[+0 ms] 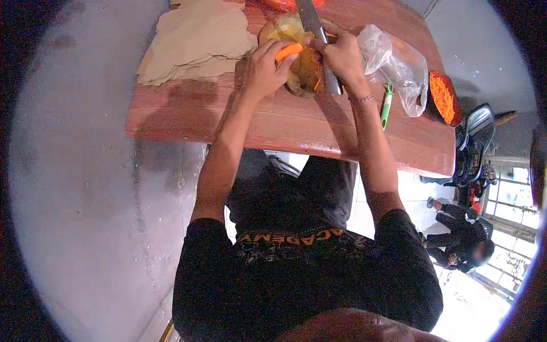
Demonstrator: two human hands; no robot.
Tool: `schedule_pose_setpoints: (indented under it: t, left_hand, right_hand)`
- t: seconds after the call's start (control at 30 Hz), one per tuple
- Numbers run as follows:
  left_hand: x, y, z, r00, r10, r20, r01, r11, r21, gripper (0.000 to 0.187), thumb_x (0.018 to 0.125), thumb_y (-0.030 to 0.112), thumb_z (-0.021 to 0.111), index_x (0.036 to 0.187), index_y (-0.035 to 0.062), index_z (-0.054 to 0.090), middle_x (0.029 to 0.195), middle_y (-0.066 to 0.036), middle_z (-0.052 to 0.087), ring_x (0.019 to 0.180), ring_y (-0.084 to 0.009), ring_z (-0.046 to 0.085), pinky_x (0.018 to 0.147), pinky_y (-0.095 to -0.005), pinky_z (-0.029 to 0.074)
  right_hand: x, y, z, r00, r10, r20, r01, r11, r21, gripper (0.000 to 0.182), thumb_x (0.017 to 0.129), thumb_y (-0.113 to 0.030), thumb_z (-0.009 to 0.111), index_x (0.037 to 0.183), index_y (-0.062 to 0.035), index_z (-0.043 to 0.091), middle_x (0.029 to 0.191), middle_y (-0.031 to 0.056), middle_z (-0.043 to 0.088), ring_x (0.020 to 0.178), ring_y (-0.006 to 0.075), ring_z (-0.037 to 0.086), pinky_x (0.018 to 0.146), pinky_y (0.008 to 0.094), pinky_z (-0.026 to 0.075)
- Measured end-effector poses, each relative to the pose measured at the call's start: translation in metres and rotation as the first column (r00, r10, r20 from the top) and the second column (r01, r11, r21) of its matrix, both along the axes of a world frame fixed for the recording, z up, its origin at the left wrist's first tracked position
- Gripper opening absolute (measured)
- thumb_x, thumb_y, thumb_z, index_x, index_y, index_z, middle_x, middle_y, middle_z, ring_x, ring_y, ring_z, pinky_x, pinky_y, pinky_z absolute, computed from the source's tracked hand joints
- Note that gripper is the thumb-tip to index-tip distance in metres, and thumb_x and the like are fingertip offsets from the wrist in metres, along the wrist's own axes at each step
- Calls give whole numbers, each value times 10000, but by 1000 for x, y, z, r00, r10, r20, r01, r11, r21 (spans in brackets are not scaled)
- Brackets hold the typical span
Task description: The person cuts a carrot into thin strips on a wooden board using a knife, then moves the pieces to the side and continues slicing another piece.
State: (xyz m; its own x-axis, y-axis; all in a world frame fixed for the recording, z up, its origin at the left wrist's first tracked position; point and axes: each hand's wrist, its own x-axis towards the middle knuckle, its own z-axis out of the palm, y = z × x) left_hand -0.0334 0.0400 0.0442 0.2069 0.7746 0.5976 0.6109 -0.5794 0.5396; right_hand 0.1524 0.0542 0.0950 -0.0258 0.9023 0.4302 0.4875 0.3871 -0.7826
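My left hand [266,69] is closed around an orange carrot piece [289,52], over a round wooden board [272,31]. Beside it, my right hand [340,56] has its fingers wrapped round a long metal knife [310,20], whose far end points away from me. The handle end [334,84] comes out below the palm. The fingertips of both hands are close together near the carrot's end. Some orange bits lie on the board under my hands, which hide part of it.
Brown sheets [196,37] lie stacked at the table's left. Right of the board are a clear plastic bag [393,68], a green peeler [387,106] and a container of shredded carrot [444,98]. Another person [461,231] sits at the far right, away from the table.
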Motion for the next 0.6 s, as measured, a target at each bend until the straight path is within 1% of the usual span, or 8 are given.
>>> schedule_pose_setpoints:
  t: [0.07, 0.17, 0.2, 0.27, 0.33, 0.4, 0.53, 0.6]
  left_hand:
    - [-3, 6, -2, 998, 36, 47, -41, 994, 103, 252, 864, 290, 680, 1033, 104, 660, 964, -101, 670, 846, -342, 643, 708, -431, 517]
    - [-6, 4, 4, 997, 42, 66, -49, 993, 106, 256, 857, 280, 689, 1037, 100, 657, 942, -103, 673, 834, -350, 643, 709, -429, 518]
    - [-6, 5, 3, 997, 41, 65, -47, 993, 108, 256, 857, 280, 689, 1037, 100, 657, 942, -103, 673, 834, -350, 643, 709, -429, 518]
    - [-2, 8, -4, 993, 9, 116, -16, 998, 56, 235, 856, 254, 689, 1025, 93, 655, 938, -112, 675, 833, -352, 645, 713, -428, 519]
    - [0, 2, -1, 995, 0, 95, -3, 999, 39, 233, 857, 245, 685, 1030, 94, 649, 939, -117, 675, 844, -351, 647, 716, -427, 521]
    - [2, -1, 1, 997, -5, 73, 3, 1000, 27, 232, 858, 237, 682, 1035, 94, 643, 939, -121, 676, 854, -350, 649, 719, -426, 522]
    - [1, 1, 3, 991, -76, 113, 82, 995, -50, 267, 838, 188, 694, 1064, 80, 604, 974, -140, 665, 896, -350, 637, 772, -421, 517]
    - [1, 3, 2, 979, -104, 176, 115, 992, -53, 274, 828, 178, 706, 1045, 56, 591, 974, -149, 653, 924, -348, 630, 783, -417, 514]
  right_hand:
    - [1, 7, 10, 1000, 22, -11, -23, 999, -27, 303, 807, -210, 758, 1046, -29, 713, 634, 23, 620, 544, 86, 547, 525, 272, 444]
    - [6, 24, 20, 977, -121, 176, 169, 943, -287, 250, 831, -270, 732, 931, -41, 725, 612, 29, 610, 540, 91, 548, 543, 293, 452]
    - [5, 34, 25, 977, -123, 175, 169, 943, -285, 250, 831, -270, 732, 931, -41, 725, 612, 29, 610, 540, 91, 548, 543, 293, 452]
    - [1, 57, 46, 986, -96, 133, 110, 989, -97, 254, 851, -250, 670, 879, -2, 717, 614, 112, 656, 558, 186, 639, 592, 369, 510]
    - [-8, 96, 73, 994, -75, -83, 64, 989, -135, 427, 874, -112, 650, 1291, -37, 596, 802, 156, 704, 587, 209, 638, 574, 341, 527]
    - [-22, 136, 88, 978, -176, -112, 169, 983, -69, 378, 868, -102, 640, 1209, 58, 618, 851, 179, 701, 641, 221, 651, 584, 350, 516]
    - [-32, 186, 85, 958, -235, -167, 213, 967, -139, 380, 864, -97, 643, 1197, 85, 611, 876, 194, 699, 658, 230, 654, 599, 358, 518]
    - [-26, 193, 74, 965, -255, -63, 245, 961, -127, 390, 859, -94, 645, 1202, 88, 604, 885, 202, 698, 663, 233, 654, 602, 366, 521]
